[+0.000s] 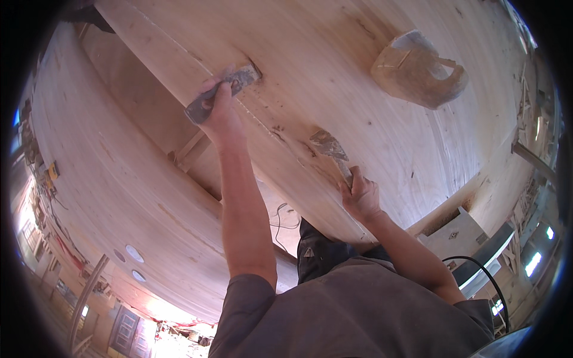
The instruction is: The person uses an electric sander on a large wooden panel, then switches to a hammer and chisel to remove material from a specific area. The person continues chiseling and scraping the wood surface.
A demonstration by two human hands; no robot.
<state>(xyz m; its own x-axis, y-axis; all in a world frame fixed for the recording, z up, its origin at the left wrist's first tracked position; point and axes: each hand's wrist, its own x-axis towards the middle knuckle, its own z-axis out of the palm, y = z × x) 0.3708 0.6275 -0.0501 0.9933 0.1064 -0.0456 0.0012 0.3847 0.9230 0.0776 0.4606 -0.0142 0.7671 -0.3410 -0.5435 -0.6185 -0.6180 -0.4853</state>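
My left hand (222,107) grips a wide, flat grey scraper (246,77) smeared with filler. Its far end rests at a dark split in a broad pale wooden surface (309,58). In my right hand (363,197) is a putty knife (330,144), its blade coated with brownish-grey residue and held over the wood. Between the two tools a thin pale seam (255,115) runs along the boards, with dark cracks and small crumbs beside it. A cut-open plastic jug (414,74) with a handle lies on the surface, beyond my right hand; its inside is dusty and stained.
To the left, past a recessed opening (134,85), stretches another long wooden section (130,179) with round holes. A dark cable (280,223) lies below the gap near my legs. A pale box (454,235) and a curved black hose (492,279) are at right.
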